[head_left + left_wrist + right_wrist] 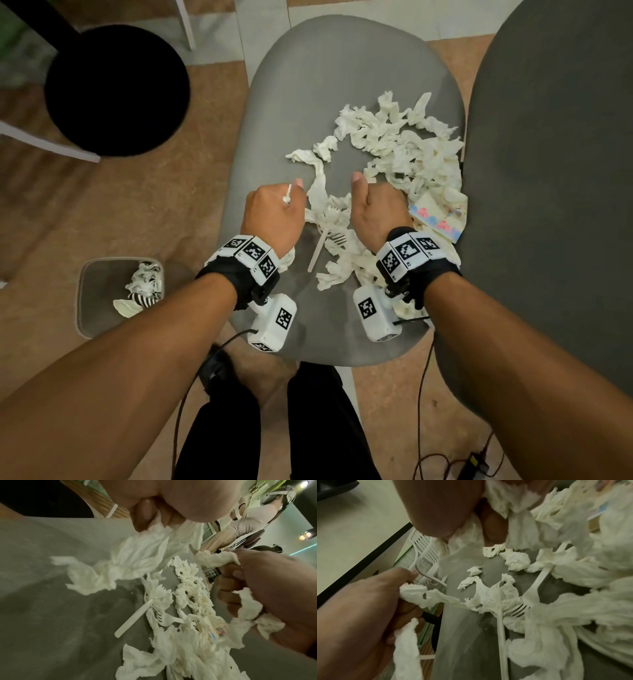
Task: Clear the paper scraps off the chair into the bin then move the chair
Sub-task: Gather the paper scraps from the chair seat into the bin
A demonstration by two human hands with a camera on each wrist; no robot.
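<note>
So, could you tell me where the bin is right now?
In the head view, the bin sits on the floor lower left, beside the grey chair.

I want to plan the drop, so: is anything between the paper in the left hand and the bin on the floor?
Nothing visible blocks it. The left hand grips crumpled white paper scraps above the grey chair seat; the small grey open-topped bin stands on the floor to the left of the chair, with bare floor between them.
</note>
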